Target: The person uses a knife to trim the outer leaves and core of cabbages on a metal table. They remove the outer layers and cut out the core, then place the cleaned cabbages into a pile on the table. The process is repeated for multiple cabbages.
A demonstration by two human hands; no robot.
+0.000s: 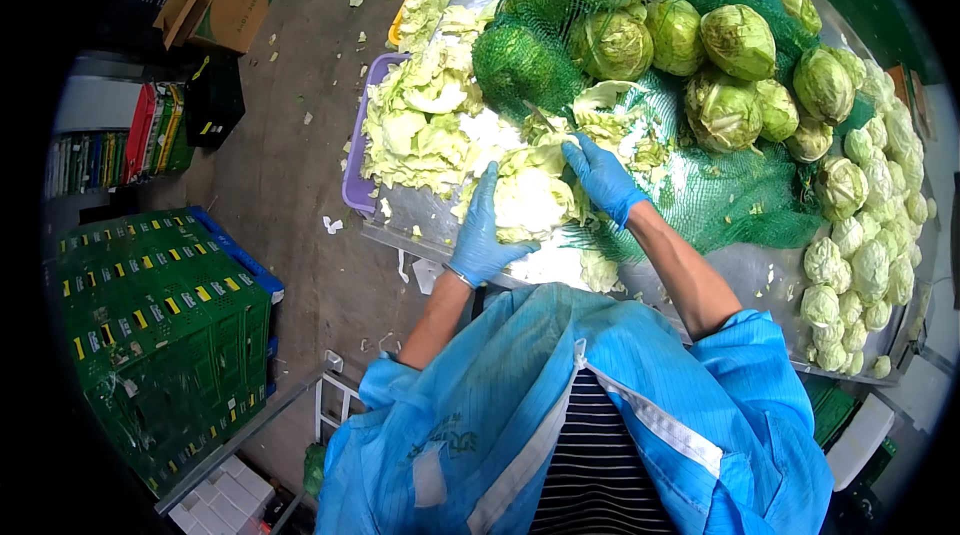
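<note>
Both hands wear blue gloves. My left hand (484, 235), thumb and fingers spread, lies against the near left side of a pile of pale cabbage leaves (529, 197) on the metal table. Over the far right of that pile, my right hand (600, 171) is closed on a knife (540, 117), its blade pointing up and left. Loose cabbage leaves (427, 122) heap over a purple crate (356, 167) to the left. Whole cabbages (739, 41) lie on and under green netting (757, 197) to the right. Glare hides details of the leaves between my hands.
Many smaller, pale cabbages (870, 265) cover the table's right end. A yellow crate (409, 2) of leaves stands at the far left edge. Stacked green crates (172, 325) stand on the floor at left, with a cardboard box (232, 6) farther off. Leaf scraps litter the floor.
</note>
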